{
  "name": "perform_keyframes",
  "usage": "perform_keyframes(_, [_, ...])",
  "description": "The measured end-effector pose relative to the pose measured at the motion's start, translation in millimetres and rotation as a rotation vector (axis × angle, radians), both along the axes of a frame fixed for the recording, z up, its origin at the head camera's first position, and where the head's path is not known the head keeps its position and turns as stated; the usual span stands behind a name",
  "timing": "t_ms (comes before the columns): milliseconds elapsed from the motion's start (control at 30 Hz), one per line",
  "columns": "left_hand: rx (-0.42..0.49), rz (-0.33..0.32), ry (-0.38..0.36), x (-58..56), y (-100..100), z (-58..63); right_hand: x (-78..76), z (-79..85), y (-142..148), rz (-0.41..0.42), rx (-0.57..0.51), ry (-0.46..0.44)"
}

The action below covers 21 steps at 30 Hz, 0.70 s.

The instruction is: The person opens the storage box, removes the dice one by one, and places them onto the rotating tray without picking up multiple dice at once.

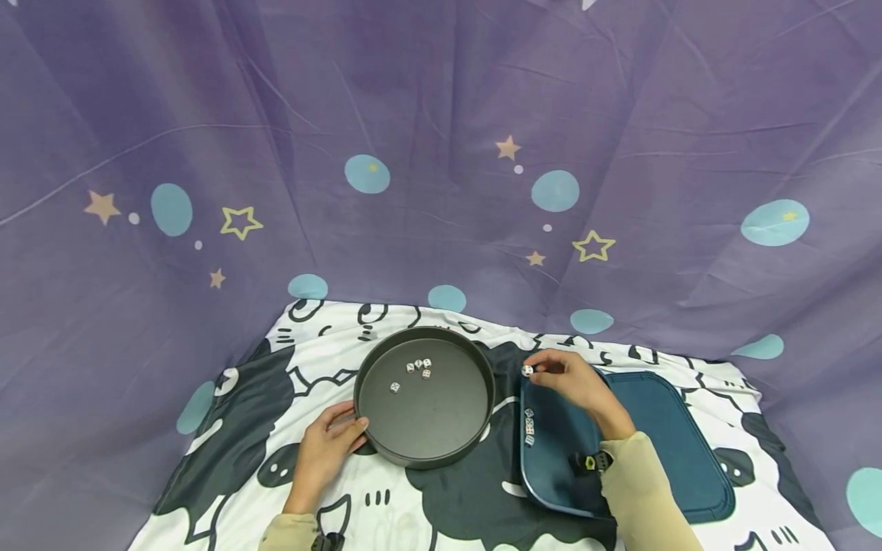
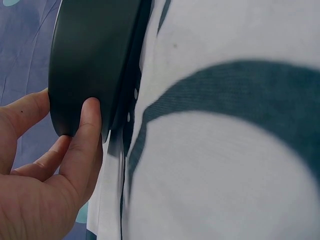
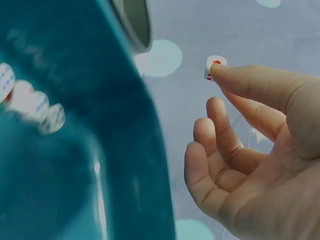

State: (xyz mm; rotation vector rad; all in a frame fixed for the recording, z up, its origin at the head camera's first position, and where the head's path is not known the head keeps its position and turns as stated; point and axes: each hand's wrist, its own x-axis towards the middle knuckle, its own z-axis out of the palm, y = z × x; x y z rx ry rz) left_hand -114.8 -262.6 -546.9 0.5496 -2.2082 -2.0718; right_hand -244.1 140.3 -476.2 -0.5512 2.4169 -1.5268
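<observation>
My left hand [image 1: 325,450] grips the rim of a round dark pan [image 1: 430,428], thumb at the top edge and fingertips [image 2: 91,112] against its outer side. Several white dice [image 1: 418,365] lie scattered inside that pan. Between thumb and index finger, my right hand [image 1: 568,383] pinches one white die [image 3: 215,67], which shows red pips in the right wrist view. This hand is over the far left corner of a blue tray [image 1: 561,490]. A short row of dice [image 1: 529,427] sits along the tray's left side.
A cloth [image 1: 386,520] with black and white cartoon animals covers the surface. Behind it hangs a purple curtain [image 1: 441,115] with stars and blue dots. A narrow gap separates the pan's right side from the tray.
</observation>
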Motion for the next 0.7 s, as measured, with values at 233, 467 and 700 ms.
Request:
perform_keyframes(233, [-0.009,-0.001,0.003,0.8,-1,1.0,-7.8,16.1,-29,0.044,-0.027,0.009])
perform_keyframes(467, [-0.02,0.005,0.007,1.6,-2,0.8,-20.5,30.4,-67,0.077,-0.037,0.038])
perform_keyframes(700, [-0.003,0.01,0.013,1.4,-1,-0.7,-31.0,38.5,-103,0.122,-0.037,0.056])
